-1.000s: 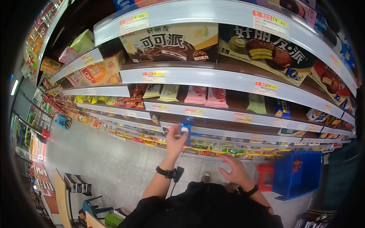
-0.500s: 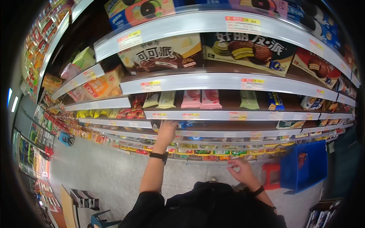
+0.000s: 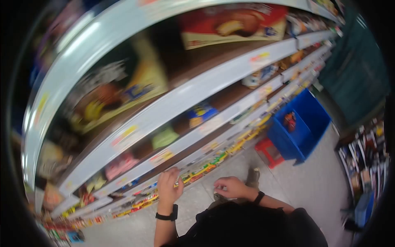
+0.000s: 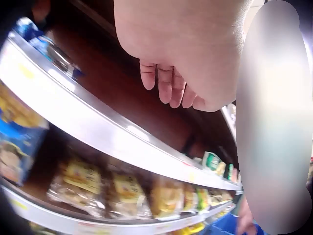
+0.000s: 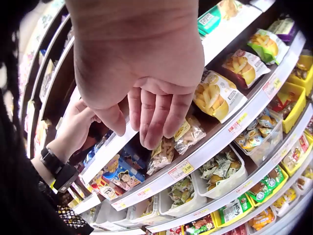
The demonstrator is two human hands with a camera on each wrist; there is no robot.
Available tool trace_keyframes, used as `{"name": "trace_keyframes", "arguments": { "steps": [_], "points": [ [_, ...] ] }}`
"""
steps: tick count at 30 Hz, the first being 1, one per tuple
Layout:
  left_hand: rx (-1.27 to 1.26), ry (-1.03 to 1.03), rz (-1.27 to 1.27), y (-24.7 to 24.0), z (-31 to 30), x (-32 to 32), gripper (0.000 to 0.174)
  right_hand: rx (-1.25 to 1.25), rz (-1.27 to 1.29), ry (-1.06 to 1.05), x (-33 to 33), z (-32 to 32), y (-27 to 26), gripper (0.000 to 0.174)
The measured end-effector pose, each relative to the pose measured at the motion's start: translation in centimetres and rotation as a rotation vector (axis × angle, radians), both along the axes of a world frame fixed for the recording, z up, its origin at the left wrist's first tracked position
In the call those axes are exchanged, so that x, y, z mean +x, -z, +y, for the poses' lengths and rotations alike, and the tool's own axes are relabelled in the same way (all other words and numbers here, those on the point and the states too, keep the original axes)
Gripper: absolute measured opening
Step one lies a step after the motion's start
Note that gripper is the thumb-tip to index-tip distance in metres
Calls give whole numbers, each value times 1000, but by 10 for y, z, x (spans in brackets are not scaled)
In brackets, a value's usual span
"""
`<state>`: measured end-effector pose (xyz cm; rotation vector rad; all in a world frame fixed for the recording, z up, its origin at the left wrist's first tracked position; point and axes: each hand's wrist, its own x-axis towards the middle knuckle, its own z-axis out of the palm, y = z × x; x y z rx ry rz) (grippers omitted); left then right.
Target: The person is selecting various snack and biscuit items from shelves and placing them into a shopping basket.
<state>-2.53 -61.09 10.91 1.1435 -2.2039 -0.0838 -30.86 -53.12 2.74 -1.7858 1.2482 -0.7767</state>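
Observation:
My left hand (image 3: 168,183) is at the front edge of a low shelf (image 3: 181,144), its fingers (image 4: 168,85) loosely curled and holding nothing over the bare brown shelf board (image 4: 122,93). Blue snack packets (image 4: 29,32) lie further along that shelf. In the right wrist view the left hand (image 5: 78,125) touches the white shelf rail (image 5: 105,152). My right hand (image 3: 228,187) hangs in front of my body, with its fingers (image 5: 156,115) relaxed, pointing down and empty, in front of bagged snacks (image 5: 217,95).
Long shelves packed with snack boxes and bags run across the whole view, blurred in the head view. A blue crate (image 3: 302,127) and a red stool (image 3: 269,151) stand on the tiled floor at the right. A magazine rack (image 3: 362,156) lines the far right.
A second ago my left hand held a blue packet, then reached into the shelf; now it is empty at the shelf edge. The head view has swung right and blurred.

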Motion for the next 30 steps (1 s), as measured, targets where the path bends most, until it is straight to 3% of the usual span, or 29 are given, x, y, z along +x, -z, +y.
{"name": "trace_keyframes", "arguments": {
  "steps": [4,8,10,11,12,14,15,17,19,20,21,23,28,30],
  "points": [
    [19,273,83,-31,-25,-119,37,13,-101,59,-55,-31,-5,21],
    [3,414,7,-49,-60,-224,52,-39,-140,221,-151,-49,4,20],
    [-72,317,28,-53,-78,-282,67,-51,-170,357,-214,-55,4,18],
    [0,323,69,-36,-87,-299,89,-64,-192,455,-248,-56,5,16],
    [13,338,53,-28,-94,-324,89,-51,-206,473,-284,-57,9,16],
    [-40,31,185,-19,-105,-376,102,89,-181,713,-359,-59,19,15],
    [-27,37,169,-17,-108,-395,102,153,-170,801,-395,-61,25,13],
    [-186,-230,-13,-16,-114,-415,110,240,-170,892,-466,-66,47,12],
    [-309,-343,-156,-15,-121,-432,109,217,136,945,-528,-77,78,12],
    [-375,-410,-292,-16,-121,-436,109,237,122,939,-552,-86,93,12],
    [-283,-370,-83,-7,-125,-441,109,195,252,903,-573,-96,107,11],
    [-285,-359,-60,-6,-132,-457,110,157,368,851,-602,-115,140,10],
    [-325,-467,-33,-2,-138,-463,112,176,562,319,-613,-159,253,17],
    [-350,-495,-117,-10,-138,-473,114,131,708,203,-605,-163,253,16]
  ]
}}
